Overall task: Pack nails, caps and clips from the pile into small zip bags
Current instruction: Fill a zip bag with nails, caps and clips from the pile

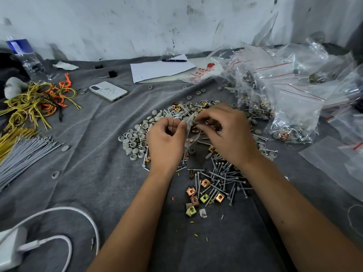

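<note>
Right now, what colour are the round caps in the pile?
Light grey, all alike. The caps show best in the head view, heaped left of the left hand.

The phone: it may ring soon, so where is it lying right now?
In the head view the phone lies back-up on the grey cloth, upper left, between the yellow and orange ties and the white paper.

A white phone is lying face down on the grey cloth, a black pen resting across white paper behind it. Yellow and orange ties are tangling beside a water bottle; a white charger is sitting front left.
</note>
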Motion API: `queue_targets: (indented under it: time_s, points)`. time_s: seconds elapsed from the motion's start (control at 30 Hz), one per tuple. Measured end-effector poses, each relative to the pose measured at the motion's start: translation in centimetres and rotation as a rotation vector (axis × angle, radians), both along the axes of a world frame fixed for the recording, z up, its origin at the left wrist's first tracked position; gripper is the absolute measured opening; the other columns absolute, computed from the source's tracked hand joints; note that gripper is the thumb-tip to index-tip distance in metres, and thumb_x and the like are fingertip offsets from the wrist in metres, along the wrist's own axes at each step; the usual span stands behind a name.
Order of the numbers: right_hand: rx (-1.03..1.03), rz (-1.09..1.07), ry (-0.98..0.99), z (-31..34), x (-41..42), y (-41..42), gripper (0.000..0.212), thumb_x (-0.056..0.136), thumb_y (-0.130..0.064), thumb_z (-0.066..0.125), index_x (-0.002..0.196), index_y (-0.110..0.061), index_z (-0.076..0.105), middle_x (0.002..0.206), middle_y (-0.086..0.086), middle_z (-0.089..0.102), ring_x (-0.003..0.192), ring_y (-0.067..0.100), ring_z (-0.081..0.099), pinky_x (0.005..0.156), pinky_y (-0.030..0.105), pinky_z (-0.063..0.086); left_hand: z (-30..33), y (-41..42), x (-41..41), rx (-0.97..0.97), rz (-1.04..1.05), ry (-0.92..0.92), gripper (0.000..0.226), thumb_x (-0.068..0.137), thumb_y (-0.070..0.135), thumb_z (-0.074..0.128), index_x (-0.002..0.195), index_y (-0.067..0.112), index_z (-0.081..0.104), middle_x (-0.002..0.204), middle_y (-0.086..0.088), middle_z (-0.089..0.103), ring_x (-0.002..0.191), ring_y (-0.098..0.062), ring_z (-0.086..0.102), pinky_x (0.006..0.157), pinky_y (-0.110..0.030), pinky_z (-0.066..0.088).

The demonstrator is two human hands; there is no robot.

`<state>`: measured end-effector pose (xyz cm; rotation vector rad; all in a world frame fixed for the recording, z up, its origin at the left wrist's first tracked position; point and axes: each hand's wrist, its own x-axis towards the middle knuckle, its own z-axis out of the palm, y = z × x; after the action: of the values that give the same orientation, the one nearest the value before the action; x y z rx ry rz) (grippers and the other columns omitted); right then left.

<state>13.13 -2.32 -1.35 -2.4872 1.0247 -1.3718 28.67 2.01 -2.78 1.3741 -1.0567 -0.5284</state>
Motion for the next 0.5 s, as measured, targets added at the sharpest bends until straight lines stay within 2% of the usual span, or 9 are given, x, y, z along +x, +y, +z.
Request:
queue_targets:
  time_s: [0.1,0.17,0.27,0.33,0.43,0.5]
  points:
    - [0.061,-0.075,-0.065,0.1,-0.9,-0.4,0.016,0.09,-0.013,0.077,0.104,-0.009,0.075,0.098,0.0,0.073,0.088,0.008,0.066,0.083,0.011,0.05,0.0,0.0,0.0,0.009,0.016,-0.007,0.014,0.096,0.013,0.069,0.084,0.007,0.069,0.066,0.003,0.062,0.055,-0.003,0.051,0.055,-0.019,0.044]
    - [0.125,-0.09,-0.042,0.2,-1.8,-0.8,0.012,0.089,-0.016,0.078,0.1,-0.013,0.076,0.091,-0.007,0.071,0.081,0.004,0.065,0.079,0.009,0.051,-0.1,0.0,0.1,0.014,0.032,-0.026,0.015,0.097,0.014,0.069,0.082,0.012,0.067,0.067,0.006,0.061,0.056,-0.002,0.051,0.058,-0.02,0.044]
    - [0.323,-0.045,0.183,0.2,-3.0,-1.4,0.01,0.085,-0.022,0.082,0.095,-0.022,0.078,0.086,-0.016,0.068,0.082,-0.006,0.063,0.077,0.021,0.055,0.0,0.0,0.2,0.017,0.05,-0.062,0.019,0.098,0.014,0.065,0.079,0.019,0.062,0.07,0.006,0.061,0.064,-0.009,0.055,0.064,-0.03,0.048]
    - [0.436,-0.033,0.359,0.1,-3.4,-1.7,0.009,0.084,-0.031,0.084,0.09,-0.028,0.078,0.083,-0.022,0.066,0.077,-0.007,0.061,0.074,0.026,0.052,-0.1,0.0,0.2,0.023,0.055,-0.08,0.021,0.098,0.014,0.063,0.079,0.021,0.059,0.072,0.003,0.061,0.069,-0.016,0.057,0.067,-0.039,0.05]
    - [0.528,-0.027,0.486,0.1,-3.4,-1.8,0.015,0.08,-0.041,0.085,0.085,-0.032,0.075,0.074,-0.02,0.065,0.069,-0.006,0.061,0.061,0.017,0.042,-0.2,0.0,0.3,0.016,0.062,-0.101,0.018,0.099,0.013,0.061,0.081,0.019,0.059,0.076,-0.002,0.062,0.072,-0.023,0.059,0.069,-0.044,0.052]
    - [0.553,-0.024,0.503,0.1,-3.3,-1.7,0.015,0.08,-0.041,0.085,0.084,-0.033,0.073,0.077,-0.018,0.066,0.071,-0.003,0.062,0.061,0.018,0.043,-0.2,-0.1,0.3,0.006,0.061,-0.127,0.015,0.099,0.013,0.061,0.084,0.013,0.06,0.079,-0.006,0.063,0.076,-0.03,0.061,0.07,-0.048,0.053]
